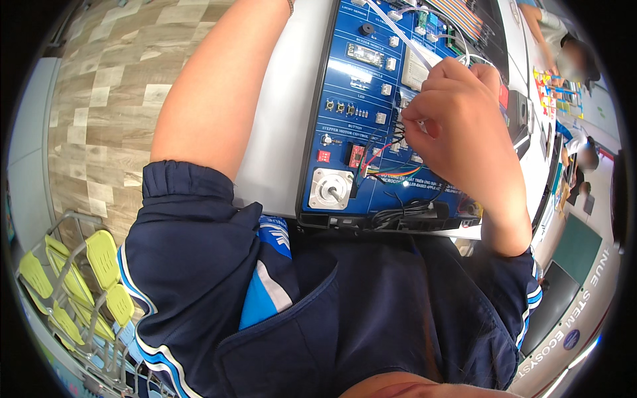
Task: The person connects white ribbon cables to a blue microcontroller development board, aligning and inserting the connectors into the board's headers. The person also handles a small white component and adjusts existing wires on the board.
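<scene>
My right hand (458, 109) is over the right part of a blue electronics training board (342, 142) in a black case. Its thumb and index finger are pinched together above black-sleeved wires (399, 129) and small pin connectors; what lies between the fingertips is too small to make out. A flat white cable (401, 30) runs from the board's top down to the knuckles. My left forearm (212, 86) reaches up past the upper edge, so the left hand is out of sight. Near the board's lower left sits a square stepper motor (332, 189), with a red driver module (356, 155) above it.
The board rests on a white table (275, 119). Coiled black cable (398, 215) lies along its near edge, and an orange ribbon cable (461, 16) at the top. Yellow-green chairs (103, 259) stand on the floor at left. Other people (574, 60) are at the far right.
</scene>
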Motion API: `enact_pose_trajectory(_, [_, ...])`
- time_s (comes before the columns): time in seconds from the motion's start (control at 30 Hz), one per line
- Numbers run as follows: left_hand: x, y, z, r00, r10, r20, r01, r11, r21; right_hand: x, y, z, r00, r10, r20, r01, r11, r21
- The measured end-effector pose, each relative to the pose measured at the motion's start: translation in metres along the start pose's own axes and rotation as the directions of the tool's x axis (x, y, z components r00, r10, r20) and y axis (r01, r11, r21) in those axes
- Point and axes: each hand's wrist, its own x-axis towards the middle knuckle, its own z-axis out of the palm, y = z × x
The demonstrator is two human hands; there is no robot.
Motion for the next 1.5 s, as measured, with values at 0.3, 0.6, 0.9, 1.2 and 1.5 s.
enact_pose_trajectory(0.3, [0.002,-0.009,-0.012,0.998,0.015,0.054,-0.015,1.000,0.010,-0.007,0.007,0.002,0.991,-0.083,-0.110,0.092,0.993,0.080])
enact_pose_trajectory(0.6, [-0.004,0.011,-0.006,0.998,-0.056,0.036,0.052,0.993,0.104,-0.173,0.126,-0.010,0.522,0.222,-0.823,-0.544,0.830,-0.121])
enact_pose_trajectory(0.9, [-0.008,0.013,-0.010,0.997,-0.063,0.034,0.057,0.988,0.145,-0.250,0.166,0.054,0.213,0.860,-0.464,-0.911,0.347,0.224])
enact_pose_trajectory(1.2, [-0.005,0.012,-0.011,0.996,-0.073,0.055,0.062,0.982,0.180,-0.233,0.172,0.063,0.279,0.823,-0.494,-0.927,0.366,0.086])
enact_pose_trajectory(1.5, [-0.005,0.011,-0.013,0.995,-0.073,0.067,0.060,0.983,0.174,-0.199,0.132,0.029,0.427,0.777,-0.462,-0.084,0.543,0.836])
